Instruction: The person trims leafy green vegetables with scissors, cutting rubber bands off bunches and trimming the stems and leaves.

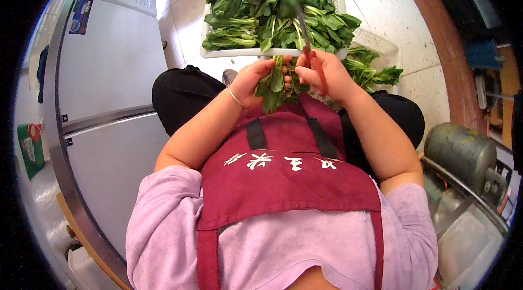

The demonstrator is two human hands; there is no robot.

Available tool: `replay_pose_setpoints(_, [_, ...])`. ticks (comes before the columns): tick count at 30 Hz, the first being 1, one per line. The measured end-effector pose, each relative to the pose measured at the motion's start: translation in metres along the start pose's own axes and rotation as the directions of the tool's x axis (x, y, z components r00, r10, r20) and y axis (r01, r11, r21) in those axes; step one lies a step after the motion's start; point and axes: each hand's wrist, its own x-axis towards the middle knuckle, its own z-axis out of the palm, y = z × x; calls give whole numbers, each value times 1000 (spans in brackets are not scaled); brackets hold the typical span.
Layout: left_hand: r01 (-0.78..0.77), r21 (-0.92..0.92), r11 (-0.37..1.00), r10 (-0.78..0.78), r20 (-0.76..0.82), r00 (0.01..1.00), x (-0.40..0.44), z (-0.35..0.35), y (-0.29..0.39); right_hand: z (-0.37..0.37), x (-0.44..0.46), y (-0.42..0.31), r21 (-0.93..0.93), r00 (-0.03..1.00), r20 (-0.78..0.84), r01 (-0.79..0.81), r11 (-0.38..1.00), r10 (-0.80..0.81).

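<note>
My left hand [251,81] is closed round a small bunch of leafy greens [276,87], whose leaves hang down over my lap. Red-handled scissors [318,72] are gripped in my right hand [333,76], their blades pointing away from me over the crate; a dark round blur hides the blade tips. Both hands are close together, and the fingers of my right hand reach beside the bunch. Just beyond them, a white plastic crate [222,52] is heaped with leafy greens [272,15].
A second pale crate [388,45] with more greens [373,69] sits on the tiled floor at the right. To my left stands a white fridge or freezer [117,66]. A grey metal tank [462,151] and a wooden edge [444,39] are on the right.
</note>
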Motion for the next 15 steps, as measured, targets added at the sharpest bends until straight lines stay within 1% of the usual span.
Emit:
replay_pose_setpoints(1, [-18,-9,1000,18,-46,999,2,-7,1,-6,2,4,-106,1000,3,15,994,-14])
replay_pose_setpoints(2, [-37,-20,999,35,-91,995,3,-14,3,-9,2,4,-109,1000,7,13,994,-13])
replay_pose_setpoints(4, [-57,-21,998,55,-96,994,-2,-17,7,-11,0,0,-95,999,31,35,995,-32])
replay_pose_setpoints(5, [-72,-22,997,70,-101,992,-3,-18,9,-12,2,8,-151,994,35,108,983,-104])
replay_pose_setpoints(6, [-75,-22,997,72,-102,992,-3,-20,11,-13,3,12,-151,994,38,109,983,-104])
replay_pose_setpoints(8, [-123,-17,992,120,-120,985,-4,-23,14,-14,4,17,-248,986,65,162,955,-151])
replay_pose_setpoints(9, [-126,-18,992,123,-122,985,-5,-21,15,-12,4,15,-247,986,69,163,955,-151])
replay_pose_setpoints(11, [-171,-6,985,168,-129,977,-8,-17,19,-6,1,10,-520,992,61,128,844,-112])
replay_pose_setpoints(12, [-173,-6,985,171,-132,976,-8,-18,19,-3,0,11,-519,992,65,130,845,-112])
replay_pose_setpoints(14, [-202,-32,979,201,-45,979,-6,-21,20,1,0,14,-703,967,55,213,679,-247])
replay_pose_setpoints(15, [-203,-33,979,201,-45,978,-7,-19,20,2,-1,11,-737,969,81,215,641,-233])
